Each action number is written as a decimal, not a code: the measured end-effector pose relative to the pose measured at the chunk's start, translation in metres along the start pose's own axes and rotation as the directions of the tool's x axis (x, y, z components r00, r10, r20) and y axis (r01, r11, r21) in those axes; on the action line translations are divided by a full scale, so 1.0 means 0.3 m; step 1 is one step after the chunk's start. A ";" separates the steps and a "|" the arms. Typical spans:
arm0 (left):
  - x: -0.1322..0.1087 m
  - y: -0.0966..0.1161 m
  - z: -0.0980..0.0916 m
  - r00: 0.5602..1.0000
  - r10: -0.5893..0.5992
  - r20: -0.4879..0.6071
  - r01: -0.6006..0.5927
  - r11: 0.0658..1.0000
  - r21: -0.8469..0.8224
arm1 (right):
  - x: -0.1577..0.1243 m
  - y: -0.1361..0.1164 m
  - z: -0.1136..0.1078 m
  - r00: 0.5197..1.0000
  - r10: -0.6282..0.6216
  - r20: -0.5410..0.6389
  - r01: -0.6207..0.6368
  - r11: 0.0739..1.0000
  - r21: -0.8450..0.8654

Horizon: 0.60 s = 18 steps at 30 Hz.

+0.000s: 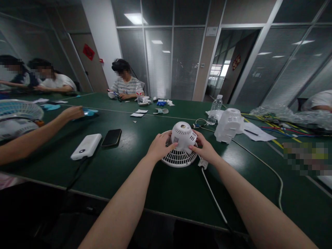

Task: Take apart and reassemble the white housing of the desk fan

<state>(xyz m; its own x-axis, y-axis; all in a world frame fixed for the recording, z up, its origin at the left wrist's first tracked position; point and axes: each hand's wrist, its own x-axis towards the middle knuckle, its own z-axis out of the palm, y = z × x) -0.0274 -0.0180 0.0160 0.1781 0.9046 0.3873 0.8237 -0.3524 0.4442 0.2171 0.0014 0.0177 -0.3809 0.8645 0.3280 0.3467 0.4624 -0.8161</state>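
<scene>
A white fan head lies grille-down on the green table in front of me, its rounded motor housing (183,135) uppermost and the slatted grille (178,159) spread out beneath. My left hand (161,146) is closed round the housing's left side, thumb across its front. From the other side my right hand (204,147) grips the same housing, its fingertips partly hidden behind it. Close below my right hand sits a small white part (203,163) with a white cable (214,195) running toward the table's near edge. A white plastic fan base (228,126) stands farther right.
Left of me lie a white power bank (86,147) and a black phone (111,137). Another person's arm (38,135) reaches across there, near a second fan (19,116). A water bottle (215,109), paper (258,133) and several cables are on the right. Other people sit around the table.
</scene>
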 end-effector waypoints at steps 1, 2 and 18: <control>0.001 0.002 0.003 1.000 -0.014 -0.001 0.014 1.000 0.011 | -0.001 -0.002 -0.004 1.000 0.016 0.014 -0.016 1.000 -0.004; 0.003 0.003 0.005 1.000 -0.027 -0.003 0.027 0.999 0.021 | -0.001 -0.003 -0.007 0.999 0.033 0.027 -0.032 0.999 -0.011; 0.006 0.011 0.004 0.999 -0.047 -0.005 0.047 0.998 0.048 | -0.001 0.016 0.041 0.998 -0.047 -0.047 0.044 0.997 -0.066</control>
<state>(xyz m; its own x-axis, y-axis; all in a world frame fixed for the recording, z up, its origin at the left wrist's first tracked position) -0.0237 -0.0174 0.0172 0.1365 0.9188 0.3704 0.8562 -0.2975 0.4224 0.2083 0.0011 0.0078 -0.3557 0.8501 0.3883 0.3855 0.5120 -0.7677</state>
